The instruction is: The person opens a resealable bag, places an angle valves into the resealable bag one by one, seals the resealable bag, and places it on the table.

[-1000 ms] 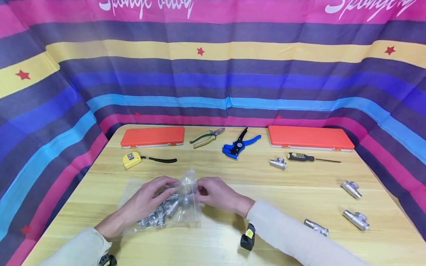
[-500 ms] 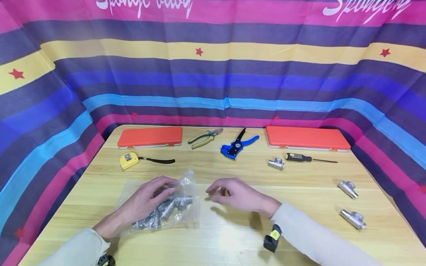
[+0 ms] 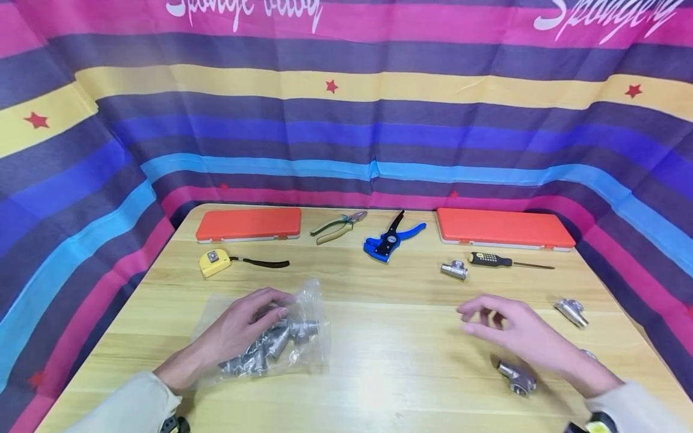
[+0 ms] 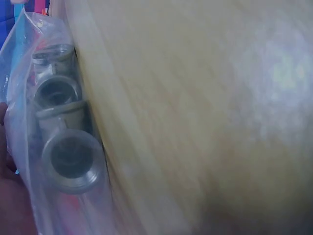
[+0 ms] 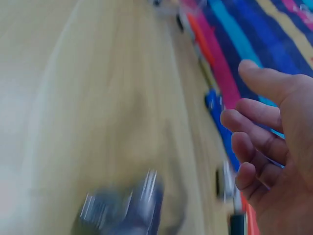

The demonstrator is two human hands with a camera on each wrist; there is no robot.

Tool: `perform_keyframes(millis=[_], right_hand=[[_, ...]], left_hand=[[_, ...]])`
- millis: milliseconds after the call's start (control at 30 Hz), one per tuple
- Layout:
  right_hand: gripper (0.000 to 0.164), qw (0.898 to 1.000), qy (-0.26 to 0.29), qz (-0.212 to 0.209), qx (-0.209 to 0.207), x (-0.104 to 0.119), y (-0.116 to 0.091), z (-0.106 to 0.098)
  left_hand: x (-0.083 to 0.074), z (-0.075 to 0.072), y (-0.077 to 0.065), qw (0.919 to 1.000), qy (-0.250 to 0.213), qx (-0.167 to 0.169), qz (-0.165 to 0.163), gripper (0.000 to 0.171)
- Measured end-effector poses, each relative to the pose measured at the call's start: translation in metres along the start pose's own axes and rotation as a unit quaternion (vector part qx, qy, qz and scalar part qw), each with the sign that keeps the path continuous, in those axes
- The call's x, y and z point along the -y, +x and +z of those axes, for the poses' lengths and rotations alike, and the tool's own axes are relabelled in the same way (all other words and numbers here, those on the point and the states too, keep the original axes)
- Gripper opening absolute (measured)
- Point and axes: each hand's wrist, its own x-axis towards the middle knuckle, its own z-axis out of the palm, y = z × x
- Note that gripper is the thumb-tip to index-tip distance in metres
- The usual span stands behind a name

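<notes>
My left hand (image 3: pixel 243 322) grips a clear plastic bag (image 3: pixel 319 349) by its upper part, thumb and fingers curled on the film. Several metal tee pipe fittings (image 3: pixel 278 341) lie inside; in the left wrist view, round open ends of the bagged fittings (image 4: pixel 73 161) face the camera. Over the table's right side hovers my right hand (image 3: pixel 514 328), fingers loosely bent and holding nothing. Just below it on the table lies a loose tee fitting (image 3: pixel 517 379), blurred in the right wrist view. Another fitting (image 3: pixel 589 355) is mostly hidden behind the right wrist.
More tee fittings lie at right (image 3: pixel 571 313) and near a screwdriver (image 3: pixel 489 260). Along the back are two orange cases (image 3: pixel 249 224), pliers (image 3: pixel 340 227) and a blue wire stripper (image 3: pixel 391 240). A yellow tape measure (image 3: pixel 215 262) sits behind the bag. Striped cloth (image 3: pixel 346 132) surrounds the table.
My right hand has let go of the bag's right edge and swung right, to above the loose fittings. The left hand stays on the bag.
</notes>
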Motion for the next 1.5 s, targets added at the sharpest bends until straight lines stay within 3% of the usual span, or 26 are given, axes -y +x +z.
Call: perform_keyframes(millis=[300,433,633,733,967,1200,1333,1500], right_hand=[[0.032,0.991,-0.133,-0.002,-0.025,-0.055,-0.065,-0.017],[0.040,0.981,-0.189,-0.049,-0.023,-0.072,-0.080,-0.016],[0.052,0.964,-0.208,-0.156,-0.052,-0.089,-0.089,-0.012],[0.051,0.963,-0.203,-0.170,-0.056,-0.091,-0.089,-0.011],[0.044,0.969,-0.181,-0.158,-0.058,-0.080,-0.073,-0.010],[0.036,0.974,-0.170,-0.128,-0.077,-0.038,-0.031,0.004],[0.026,0.982,-0.141,-0.120,-0.028,-0.009,0.001,0.015],[0.031,0.987,-0.097,-0.124,0.036,0.024,0.044,0.039]], left_hand=[[-0.002,0.000,0.000,1.0000,-0.002,-0.002,0.008,0.021],[-0.002,0.000,0.000,1.0000,-0.004,-0.001,0.008,0.021],[-0.001,0.000,-0.001,1.0000,-0.001,0.000,0.007,0.021],[0.000,0.000,-0.001,1.0000,0.001,-0.001,0.008,0.021],[0.001,0.000,-0.001,1.0000,-0.001,0.002,0.007,0.021],[0.001,0.000,-0.002,1.0000,0.001,0.000,0.006,0.021],[0.000,0.000,-0.001,1.0000,0.000,0.001,0.008,0.021],[0.000,-0.001,-0.001,0.9999,-0.009,0.003,0.007,0.022]])
